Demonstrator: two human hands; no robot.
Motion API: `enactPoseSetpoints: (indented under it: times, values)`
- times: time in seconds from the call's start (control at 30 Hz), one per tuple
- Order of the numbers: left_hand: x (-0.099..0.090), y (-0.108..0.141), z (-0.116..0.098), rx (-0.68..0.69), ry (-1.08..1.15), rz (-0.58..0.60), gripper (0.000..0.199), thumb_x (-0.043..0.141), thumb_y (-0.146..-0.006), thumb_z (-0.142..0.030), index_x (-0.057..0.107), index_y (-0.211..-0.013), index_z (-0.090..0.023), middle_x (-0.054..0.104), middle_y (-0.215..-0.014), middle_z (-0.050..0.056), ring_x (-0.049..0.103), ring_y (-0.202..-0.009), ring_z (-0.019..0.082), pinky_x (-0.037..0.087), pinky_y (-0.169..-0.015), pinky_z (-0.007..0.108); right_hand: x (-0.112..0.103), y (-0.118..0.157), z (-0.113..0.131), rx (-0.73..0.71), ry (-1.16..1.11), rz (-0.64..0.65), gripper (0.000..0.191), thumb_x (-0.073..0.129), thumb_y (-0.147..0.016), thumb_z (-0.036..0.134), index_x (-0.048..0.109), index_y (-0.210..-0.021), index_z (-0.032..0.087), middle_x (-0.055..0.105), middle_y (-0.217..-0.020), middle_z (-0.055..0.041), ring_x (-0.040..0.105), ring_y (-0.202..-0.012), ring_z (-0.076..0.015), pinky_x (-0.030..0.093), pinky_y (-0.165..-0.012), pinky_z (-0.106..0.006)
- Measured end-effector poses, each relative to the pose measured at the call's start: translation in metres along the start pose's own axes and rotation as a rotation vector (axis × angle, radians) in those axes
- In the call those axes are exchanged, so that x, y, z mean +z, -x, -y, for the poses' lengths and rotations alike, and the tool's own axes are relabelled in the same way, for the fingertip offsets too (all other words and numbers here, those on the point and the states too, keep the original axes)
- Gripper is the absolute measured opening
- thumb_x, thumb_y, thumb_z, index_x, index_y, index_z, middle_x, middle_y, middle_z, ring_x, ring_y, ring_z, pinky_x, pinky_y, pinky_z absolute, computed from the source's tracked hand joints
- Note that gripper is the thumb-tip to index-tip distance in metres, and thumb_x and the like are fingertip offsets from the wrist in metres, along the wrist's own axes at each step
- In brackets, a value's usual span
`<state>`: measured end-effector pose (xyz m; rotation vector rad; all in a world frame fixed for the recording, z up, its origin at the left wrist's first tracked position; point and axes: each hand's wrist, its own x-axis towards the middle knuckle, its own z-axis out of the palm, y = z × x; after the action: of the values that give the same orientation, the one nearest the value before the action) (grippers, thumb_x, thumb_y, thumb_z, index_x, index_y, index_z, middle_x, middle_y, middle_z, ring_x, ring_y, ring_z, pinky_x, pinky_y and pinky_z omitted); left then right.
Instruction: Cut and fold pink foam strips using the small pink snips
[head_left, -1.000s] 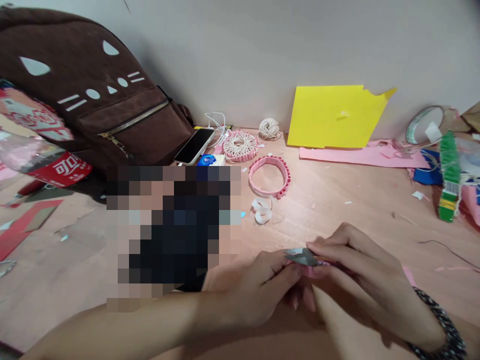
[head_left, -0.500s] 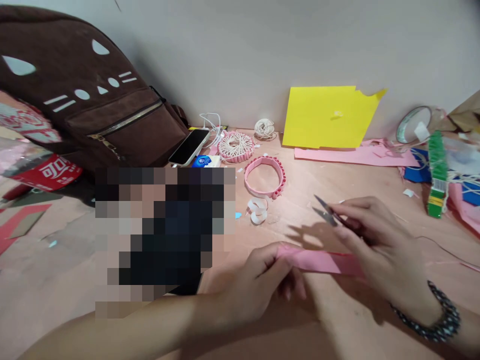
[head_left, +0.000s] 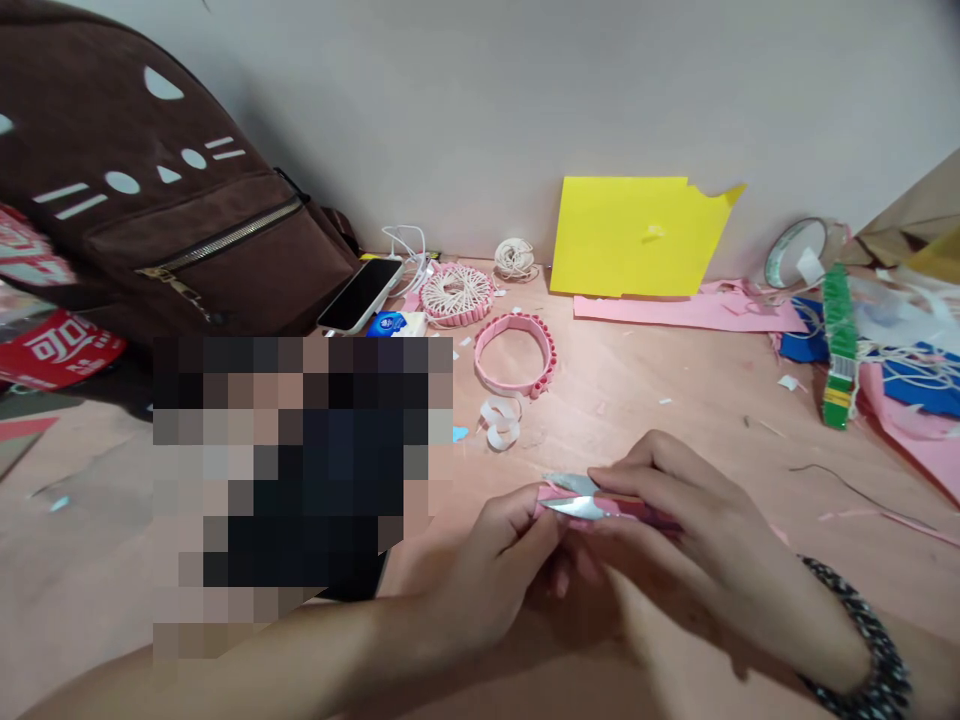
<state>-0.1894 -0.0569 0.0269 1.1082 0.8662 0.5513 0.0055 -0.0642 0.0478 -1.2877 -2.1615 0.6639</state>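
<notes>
Our left hand (head_left: 487, 570) pinches a pink paper strip (head_left: 626, 508) between thumb and fingers, and our right hand (head_left: 690, 520), a beaded bracelet (head_left: 862, 640) on its wrist, clasps small steel scissors (head_left: 577, 507), their blades at the strip just beside the left fingers. Beyond our hands, on the wooden desk (head_left: 637, 420), lie white paper curls (head_left: 501, 422), a pink paper ring (head_left: 516, 355) and a round woven cord piece (head_left: 456, 295). A yellow card (head_left: 637, 235) leans against the wall (head_left: 480, 120).

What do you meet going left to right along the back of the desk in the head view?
Brown backpack, black smartphone, pink-rimmed string-woven disc, ball of twine, yellow card, roll of tape, green strip.
</notes>
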Motion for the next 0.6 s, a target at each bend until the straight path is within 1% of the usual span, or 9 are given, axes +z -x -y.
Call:
enactPoseSetpoints:
  times: [0.17, 0.3, 0.47, 0.6]
  values:
    - [-0.0012, -0.0009, 0.0002, 0.04, -0.029, 0.023, 0.046, 0.038, -0.096, -0.044, 0.061, -0.073, -0.012, 0.054, -0.061, 0.001, 0.046, -0.055, 0.009, 0.034, -0.055, 0.02, 0.004, -0.0004, 0.0, -0.023, -0.022, -0.076, 0.016, 0.058, -0.09, 0.033, 0.067, -0.098, 0.022, 0.058, -0.082, -0.0033, 0.059, -0.074, -0.0148, 0.053, -0.062, -0.026]
    - [-0.002, -0.0001, 0.0031, 0.028, -0.008, 0.025, 0.046, 0.041, -0.094, -0.047, 0.062, -0.076, -0.012, 0.058, -0.064, 0.002, 0.045, -0.054, 0.009, 0.035, -0.054, 0.02, 0.0033, 0.0002, -0.0008, -0.026, -0.04, -0.061, 0.015, 0.059, -0.09, 0.029, 0.067, -0.1, 0.021, 0.058, -0.081, -0.0032, 0.059, -0.074, -0.014, 0.052, -0.063, -0.024]
    - [-0.0021, 0.0004, 0.0032, 0.032, 0.001, 0.034, 0.044, 0.04, -0.095, -0.045, 0.064, -0.079, -0.011, 0.062, -0.069, 0.003, 0.046, -0.055, 0.008, 0.035, -0.054, 0.02, 0.0029, 0.001, -0.003, -0.032, -0.066, -0.051, 0.015, 0.058, -0.09, 0.028, 0.067, -0.102, 0.022, 0.058, -0.082, -0.0029, 0.058, -0.075, -0.0139, 0.051, -0.064, -0.024]
    - [-0.0017, -0.0003, 0.0021, 0.033, 0.021, 0.04, 0.045, 0.04, -0.096, -0.044, 0.064, -0.076, -0.011, 0.062, -0.069, 0.003, 0.046, -0.055, 0.008, 0.035, -0.053, 0.02, 0.0056, 0.0026, -0.0064, -0.066, -0.044, -0.065, 0.017, 0.057, -0.091, 0.029, 0.066, -0.104, 0.021, 0.057, -0.082, -0.0032, 0.058, -0.075, -0.0143, 0.051, -0.065, -0.026]
